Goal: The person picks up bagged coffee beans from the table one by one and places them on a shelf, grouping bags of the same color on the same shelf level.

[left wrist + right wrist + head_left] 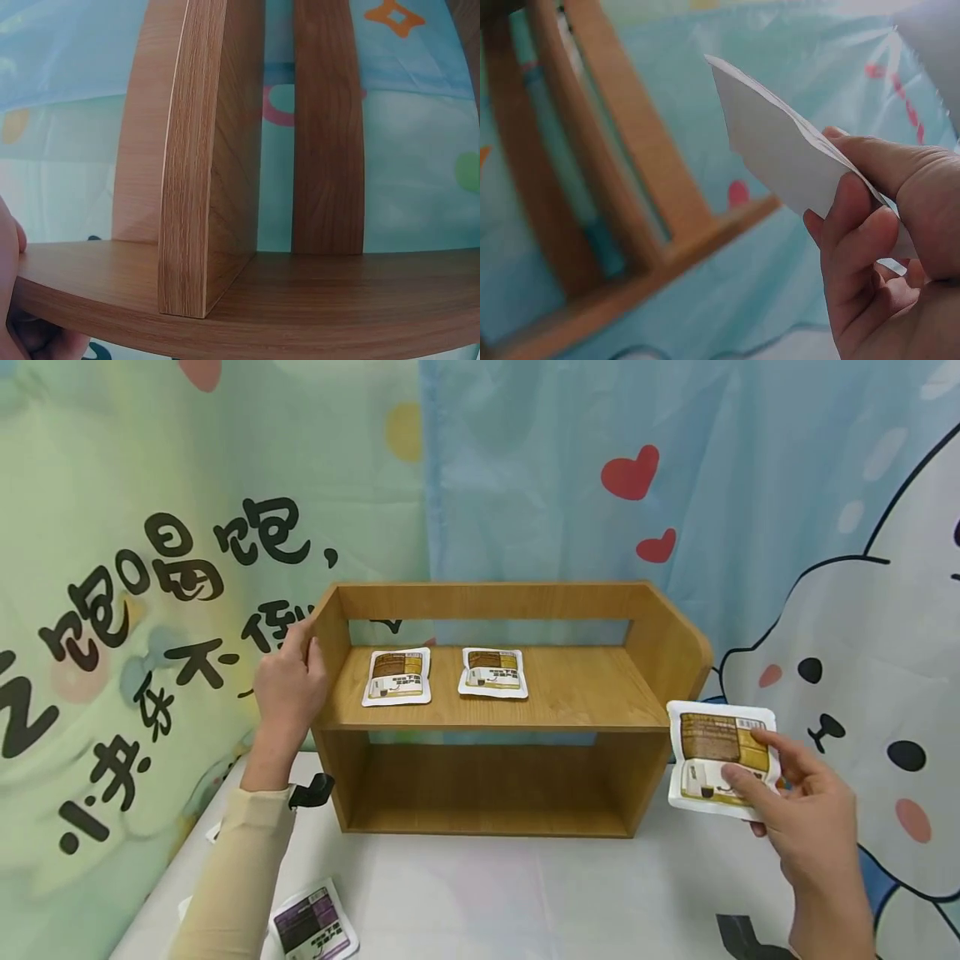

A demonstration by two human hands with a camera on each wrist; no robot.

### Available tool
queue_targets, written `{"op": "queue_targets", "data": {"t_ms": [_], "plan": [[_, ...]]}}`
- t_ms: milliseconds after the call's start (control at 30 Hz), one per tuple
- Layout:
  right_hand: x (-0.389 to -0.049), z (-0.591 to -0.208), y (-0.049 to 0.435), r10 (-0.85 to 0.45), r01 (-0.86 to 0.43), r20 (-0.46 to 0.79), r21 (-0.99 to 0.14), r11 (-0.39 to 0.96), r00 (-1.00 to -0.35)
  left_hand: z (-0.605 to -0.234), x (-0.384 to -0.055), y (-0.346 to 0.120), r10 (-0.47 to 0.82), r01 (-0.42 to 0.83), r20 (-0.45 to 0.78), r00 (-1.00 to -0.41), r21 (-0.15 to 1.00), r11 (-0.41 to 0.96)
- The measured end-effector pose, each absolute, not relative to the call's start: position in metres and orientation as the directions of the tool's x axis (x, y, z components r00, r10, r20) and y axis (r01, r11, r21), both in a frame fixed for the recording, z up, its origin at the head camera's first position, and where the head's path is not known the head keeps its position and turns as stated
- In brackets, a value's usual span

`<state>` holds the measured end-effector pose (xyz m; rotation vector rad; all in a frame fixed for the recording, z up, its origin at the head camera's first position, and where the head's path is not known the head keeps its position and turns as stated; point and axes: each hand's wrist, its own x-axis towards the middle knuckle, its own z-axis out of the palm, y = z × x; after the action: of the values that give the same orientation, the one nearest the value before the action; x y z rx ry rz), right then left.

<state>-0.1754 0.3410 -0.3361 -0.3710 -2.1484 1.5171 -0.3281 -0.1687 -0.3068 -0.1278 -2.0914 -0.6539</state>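
In the head view, a purple-labelled pouch [317, 922] on the white table [465, 893] was cut off by the bottom edge and partly hidden by the left sleeve [232, 877]. A first brown-labelled pouch [397, 677] and a second one [492, 673] were held on the upper level of the wooden shelf [577, 685], whose left side panel was gripped by the left hand [291, 681], its fingertips hidden. A white-edged pouch [720, 756] with a brown and yellow label was pinched by the right hand [806, 814] near the right side panel; contact with it could not be told. In the left wrist view, the left hand was mostly cut off, the board clasped at the edge. In the right wrist view, the pinched pouch's plain white back was shown, the shelf blurred.
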Motion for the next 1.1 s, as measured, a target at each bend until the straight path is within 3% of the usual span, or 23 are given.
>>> {"op": "queue_targets", "data": {"t_ms": [200,467,667,1100], "plan": [[-0.197,-0.303,0.319,0.407,-0.245,0.342,-0.93,0.273,-0.847,-0.308,-0.328,-0.168,-0.17,0.324,0.803,-0.571,0.411,0.852],[-0.239,-0.271,0.29,0.261,-0.291,0.385,-0.896,0.335,-0.885,-0.308,-0.327,-0.167,-0.171,0.324,0.807,-0.566,0.408,0.853],[-0.27,-0.263,0.278,0.152,-0.281,0.336,-0.913,0.296,-0.93,-0.309,-0.329,-0.165,-0.17,0.328,0.807,-0.565,0.409,0.851],[-0.333,-0.282,0.264,0.092,-0.12,0.161,-0.931,0.345,-0.983,-0.307,-0.326,-0.166,-0.171,0.327,0.801,-0.574,0.415,0.849]]}}
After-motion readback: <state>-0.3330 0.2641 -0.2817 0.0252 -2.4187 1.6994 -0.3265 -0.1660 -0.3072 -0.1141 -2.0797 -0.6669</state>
